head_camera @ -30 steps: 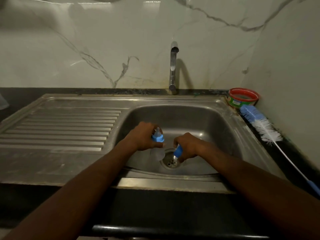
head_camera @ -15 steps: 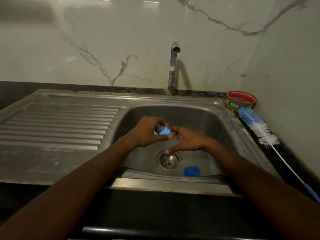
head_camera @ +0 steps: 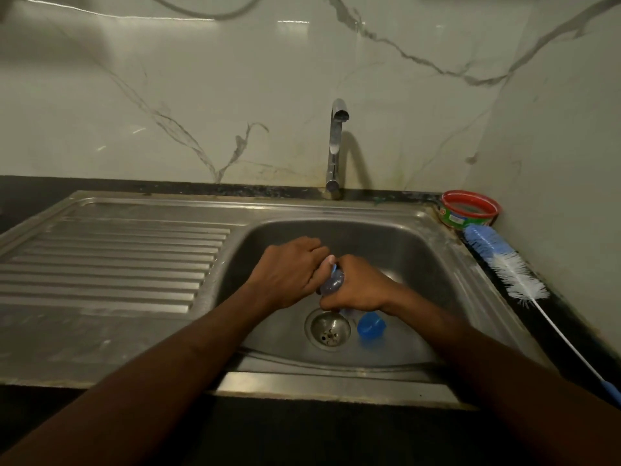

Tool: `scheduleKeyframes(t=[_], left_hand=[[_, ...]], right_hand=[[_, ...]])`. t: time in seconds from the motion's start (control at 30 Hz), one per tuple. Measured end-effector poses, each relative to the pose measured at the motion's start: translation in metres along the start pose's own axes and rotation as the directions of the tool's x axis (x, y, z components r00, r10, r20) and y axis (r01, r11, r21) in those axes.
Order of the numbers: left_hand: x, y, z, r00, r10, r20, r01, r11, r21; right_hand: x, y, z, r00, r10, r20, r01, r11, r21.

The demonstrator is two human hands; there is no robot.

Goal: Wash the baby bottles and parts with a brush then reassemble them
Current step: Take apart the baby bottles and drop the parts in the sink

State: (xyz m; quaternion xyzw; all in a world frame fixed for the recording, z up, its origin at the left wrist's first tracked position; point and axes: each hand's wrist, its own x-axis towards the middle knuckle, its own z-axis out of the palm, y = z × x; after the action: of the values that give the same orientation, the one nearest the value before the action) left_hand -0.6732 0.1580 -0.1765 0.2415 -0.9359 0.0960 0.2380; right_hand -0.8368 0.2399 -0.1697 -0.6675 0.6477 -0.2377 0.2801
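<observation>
Over the steel sink [head_camera: 423, 257], both hands meet on a small clear baby bottle [head_camera: 332, 281] with a blue collar. My left hand [head_camera: 289, 274] curls round its upper end, where the blue part shows. My right hand [head_camera: 359, 287] grips the clear body from the right. Most of the bottle is hidden between my fingers. A round blue cap [head_camera: 371, 325] lies on the sink floor just right of the drain [head_camera: 327, 327]. A long bottle brush [head_camera: 504, 264] with blue and white bristles lies on the counter right of the sink.
The tap [head_camera: 336, 146] stands behind the sink with no water running. A red-rimmed tub [head_camera: 470, 208] sits in the back right corner. A ribbed draining board [head_camera: 111, 260] stretches to the left. Marble walls close in behind and on the right.
My right hand let the blue cap drop onto the sink floor, then moved to the bottle and closed round its body. Both hands now hold the bottle together.
</observation>
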Motion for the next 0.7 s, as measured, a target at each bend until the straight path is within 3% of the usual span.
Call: scheduleKeyframes(t=[0.07, 0.13, 0.2, 0.27, 0.37, 0.43, 0.5, 0.53, 0.57, 0.63, 0.7], left_hand=[[-0.001, 0.003, 0.002, 0.994, -0.107, -0.034, 0.107, 0.994, 0.008], [0.001, 0.008, 0.006, 0.944, -0.305, 0.124, 0.313, 0.949, -0.050], [0.003, 0.009, 0.007, 0.837, -0.435, 0.332, 0.490, 0.866, -0.100], [0.002, 0.003, 0.003, 0.809, -0.464, 0.360, 0.553, 0.809, -0.198], [-0.002, -0.009, -0.001, 0.914, -0.321, 0.247, 0.404, 0.771, -0.492], [-0.002, -0.014, -0.001, 0.986, -0.067, 0.154, 0.153, 0.738, -0.657], [-0.001, -0.020, 0.002, 0.992, 0.109, 0.068, -0.031, 0.719, -0.694], [-0.001, -0.019, 0.002, 0.990, 0.126, 0.067, -0.046, 0.726, -0.686], [-0.001, -0.017, 0.001, 0.992, 0.097, 0.085, -0.014, 0.736, -0.677], [-0.001, -0.011, -0.002, 0.966, -0.093, 0.240, 0.235, 0.696, -0.679], [-0.001, -0.008, -0.006, 0.853, -0.274, 0.444, 0.511, 0.608, -0.608]], right_hand=[[0.002, -0.001, 0.005, 0.998, -0.010, -0.068, -0.001, 0.988, -0.154], [0.004, -0.003, 0.005, 0.987, -0.032, -0.156, -0.034, 0.914, -0.404], [0.006, -0.003, 0.005, 0.990, -0.013, -0.139, -0.057, 0.874, -0.483], [0.007, 0.000, 0.006, 0.995, 0.022, -0.101, -0.069, 0.868, -0.491], [0.009, 0.009, -0.001, 0.989, 0.060, -0.138, -0.120, 0.868, -0.482], [0.009, 0.016, -0.007, 0.985, 0.057, -0.160, -0.123, 0.891, -0.438], [0.006, 0.019, -0.010, 0.987, 0.038, -0.156, -0.099, 0.909, -0.405], [0.005, 0.020, -0.009, 0.988, 0.031, -0.148, -0.087, 0.917, -0.389], [0.004, 0.018, -0.008, 0.990, 0.025, -0.138, -0.075, 0.925, -0.372], [0.004, 0.017, -0.006, 0.990, -0.011, -0.142, -0.042, 0.928, -0.370], [0.006, 0.016, -0.006, 0.987, -0.036, -0.155, -0.026, 0.924, -0.382]])
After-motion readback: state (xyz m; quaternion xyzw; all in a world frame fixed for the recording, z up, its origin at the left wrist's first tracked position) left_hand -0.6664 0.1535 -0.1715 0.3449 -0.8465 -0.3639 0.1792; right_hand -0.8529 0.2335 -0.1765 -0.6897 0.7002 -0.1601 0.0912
